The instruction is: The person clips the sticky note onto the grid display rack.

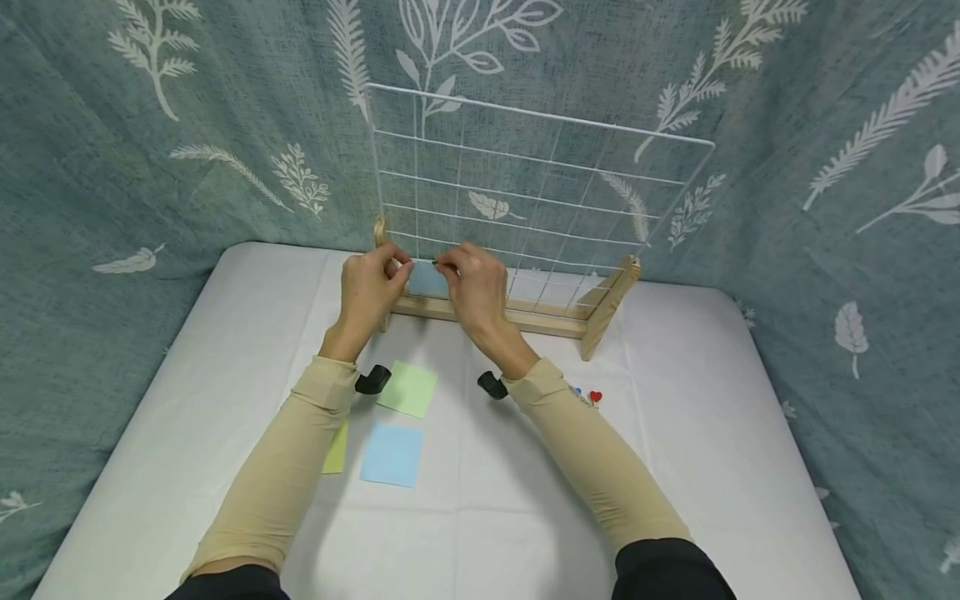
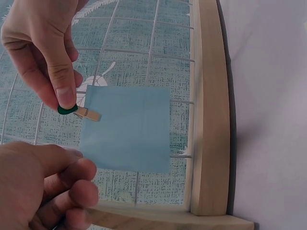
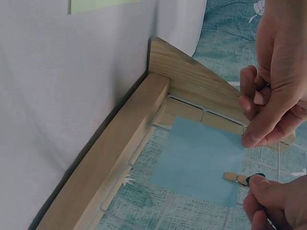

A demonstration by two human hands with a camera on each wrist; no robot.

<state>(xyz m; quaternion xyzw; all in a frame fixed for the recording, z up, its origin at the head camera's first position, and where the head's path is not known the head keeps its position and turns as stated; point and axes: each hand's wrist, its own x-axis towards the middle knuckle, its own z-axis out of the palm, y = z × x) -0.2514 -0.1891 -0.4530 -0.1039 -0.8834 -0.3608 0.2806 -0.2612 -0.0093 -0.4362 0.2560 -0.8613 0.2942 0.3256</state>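
Note:
A light blue square paper note point(image 2: 129, 129) lies against the white wire grid point(image 1: 540, 200) near its lower left. With thumb and fingers my left hand point(image 1: 370, 287) pinches the note's upper corner, as the right wrist view shows. My right hand point(image 1: 477, 287) pinches a small wooden clothespin point(image 2: 89, 114) by its green end. The clothespin's wooden tip overlaps the note's upper edge, beside the other corner. In the right wrist view the thumb point(image 3: 261, 184) of that hand presses on the green end.
The grid stands in a wooden base point(image 1: 547, 323) on a white-covered table point(image 1: 705, 433). Before it lie a green note point(image 1: 408, 389), another blue note point(image 1: 392, 455) and a yellow-green note point(image 1: 336, 450). A red heart clip point(image 1: 596, 397) lies by the right forearm. Behind hangs a leaf-patterned curtain point(image 1: 247, 75).

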